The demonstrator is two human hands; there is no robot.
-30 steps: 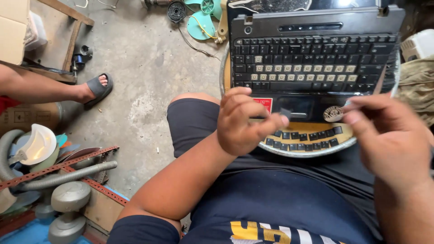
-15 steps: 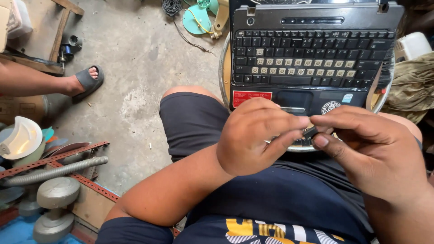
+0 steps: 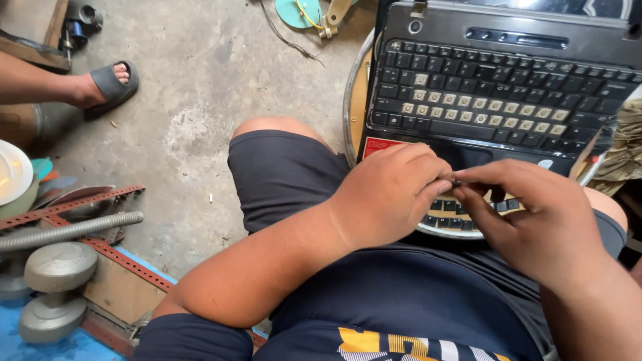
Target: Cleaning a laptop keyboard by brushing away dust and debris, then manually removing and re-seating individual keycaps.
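Mid-frame, both hands, left hand (image 3: 391, 197) and right hand (image 3: 535, 224), are pinching closed on a tiny dark keycap (image 3: 456, 182) above the black laptop keyboard (image 3: 495, 100); it risks slipping into the loose black keys (image 3: 461, 219) below.

A grey dumbbell (image 3: 50, 287) lies at lower left beside a corrugated hose (image 3: 67, 230) and rusty perforated rails (image 3: 73, 204). Another person's sandalled foot (image 3: 107, 83) rests on the concrete floor (image 3: 200, 100) at upper left.
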